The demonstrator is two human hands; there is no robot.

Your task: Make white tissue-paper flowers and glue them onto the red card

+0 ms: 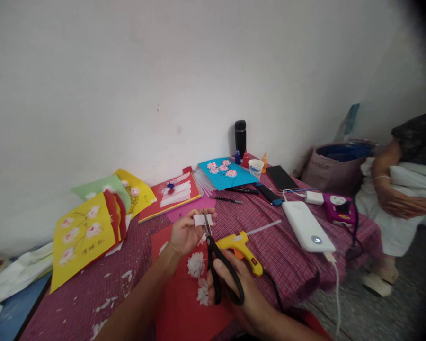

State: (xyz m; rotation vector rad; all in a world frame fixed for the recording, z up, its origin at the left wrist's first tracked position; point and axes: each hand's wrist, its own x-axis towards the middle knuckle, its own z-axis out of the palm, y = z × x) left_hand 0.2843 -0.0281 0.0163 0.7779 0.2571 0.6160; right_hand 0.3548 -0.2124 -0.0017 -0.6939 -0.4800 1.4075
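My left hand (184, 233) pinches a small strip of white paper (200, 220) above a red sheet (184, 308). Through the handles of black-handled scissors (210, 246) go the fingers of my right hand (239, 289). The scissor blades point away from me and lie at the paper strip, slightly parted. On the red sheet beneath sit white paper flowers, one ruffled flower (196, 264) near the middle and another (202, 291) partly behind my right hand. A yellow glue gun (237, 245) with a clear glue stick lies just right of the scissors.
Yellow flower cards (83, 234) stand at left, with paper scraps (106, 304) before them. A blue card (227, 174), paint bottles, a paper cup (256, 167) and a black flask (240, 137) stand at the back. A power bank (307, 226) and purple socket (339, 208) lie right. A person (394, 189) sits beyond.
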